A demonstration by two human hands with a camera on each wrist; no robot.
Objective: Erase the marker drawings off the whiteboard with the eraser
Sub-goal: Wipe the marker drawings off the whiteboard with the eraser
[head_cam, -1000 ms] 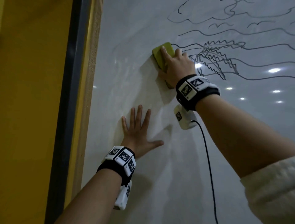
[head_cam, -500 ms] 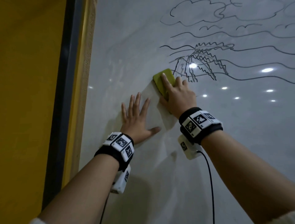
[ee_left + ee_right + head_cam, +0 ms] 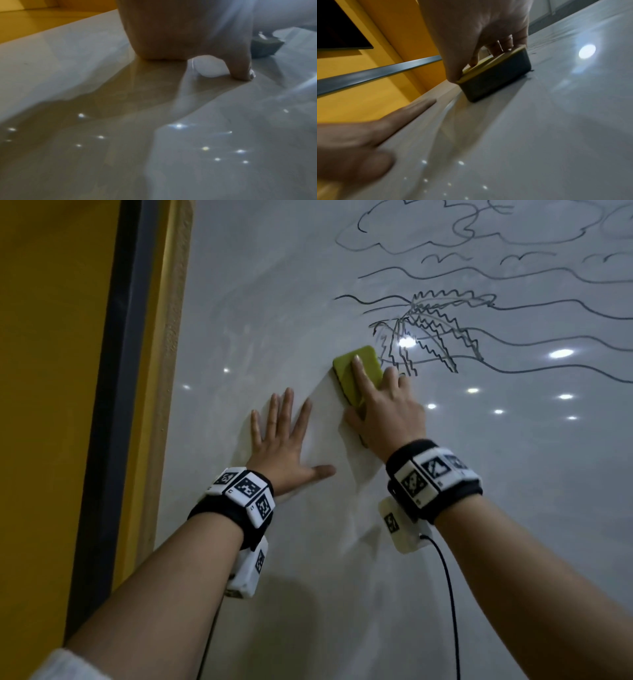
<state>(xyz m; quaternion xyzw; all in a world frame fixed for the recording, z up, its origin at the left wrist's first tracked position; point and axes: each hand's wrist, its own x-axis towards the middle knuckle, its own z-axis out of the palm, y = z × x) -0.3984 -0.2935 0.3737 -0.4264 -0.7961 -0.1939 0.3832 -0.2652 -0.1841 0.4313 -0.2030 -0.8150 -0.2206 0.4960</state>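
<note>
On the whiteboard (image 3: pixel 376 542), near its left edge, the right hand (image 3: pixel 387 412) grips the eraser (image 3: pixel 356 368) and holds it flat against the surface. The forefinger lies along the yellow-green back of the eraser; the thumb and remaining fingers clasp its sides. The right wrist view confirms the grip: the eraser (image 3: pixel 494 79) shows a yellow top and a dark pad in full contact with the board (image 3: pixel 539 135), with the right hand (image 3: pixel 476 33) closed over it from above.

The eraser sits just left of and below the zigzag drawing (image 3: pixel 435 333), its upper right corner touching the lowest strokes. Further marker lines (image 3: pixel 513 272), wavy and cloud-shaped, run above and to the right.

The left hand (image 3: pixel 284 446) is released, pressed flat on the board with fingers spread, just left of and below the eraser, holding nothing. In the left wrist view, the palm (image 3: pixel 171 33) and thumb rest on the glossy surface.

A dark frame (image 3: pixel 113 405) and yellow wall (image 3: pixel 51 405) border the board on the left. Both wrists carry marker-tagged bands (image 3: pixel 239 491).
</note>
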